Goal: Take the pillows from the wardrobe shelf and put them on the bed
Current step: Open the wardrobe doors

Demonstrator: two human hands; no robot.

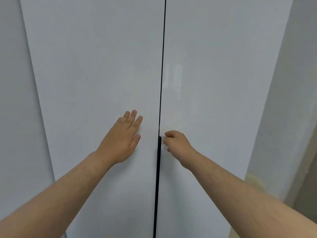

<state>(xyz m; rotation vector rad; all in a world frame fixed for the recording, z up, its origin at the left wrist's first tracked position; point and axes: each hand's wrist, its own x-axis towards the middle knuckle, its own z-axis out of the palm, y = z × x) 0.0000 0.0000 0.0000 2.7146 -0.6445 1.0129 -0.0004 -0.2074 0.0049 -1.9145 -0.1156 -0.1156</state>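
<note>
Two tall, pale grey wardrobe doors fill the view, both closed, meeting at a thin dark gap down the centre. The left door [96, 74] and the right door [214, 74] are plain, with no brand, label or writing visible. The left hand [122, 141] lies flat and open against the left door near the gap, probably bracing it. The right hand [176, 145] is loosely curled, fingertips at the edge of the right door, holding nothing, apparently ready to pull it open. The pillows are out of sight, presumably behind the doors.
</note>
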